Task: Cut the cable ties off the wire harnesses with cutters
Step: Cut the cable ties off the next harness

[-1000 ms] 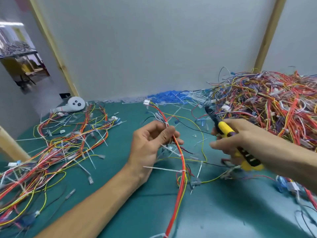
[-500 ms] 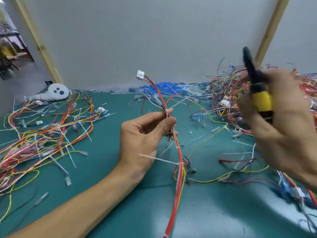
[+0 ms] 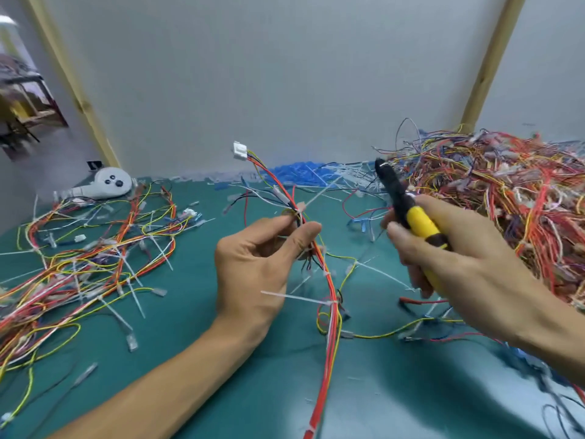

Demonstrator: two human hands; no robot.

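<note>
My left hand (image 3: 256,264) pinches a wire harness (image 3: 330,312) of red, orange and yellow wires between thumb and fingers and holds it up over the green mat. A white connector (image 3: 240,150) tops the harness. White cable ties (image 3: 294,298) stick out sideways from the bundle below my hand, and another sits at my fingertips (image 3: 301,206). My right hand (image 3: 459,258) grips yellow-handled cutters (image 3: 408,213), black jaws pointing up and left, a short way right of the harness and apart from it.
A large tangled heap of harnesses (image 3: 506,191) fills the right side. Another spread of harnesses with ties (image 3: 88,258) lies at the left. A white round device (image 3: 109,186) rests at the back left. Blue clippings (image 3: 297,172) lie along the wall. Cut tie pieces litter the green mat (image 3: 190,312).
My right hand has come down and left with the cutters, from raised near the wall post to beside the harness. My left hand keeps holding the harness up.
</note>
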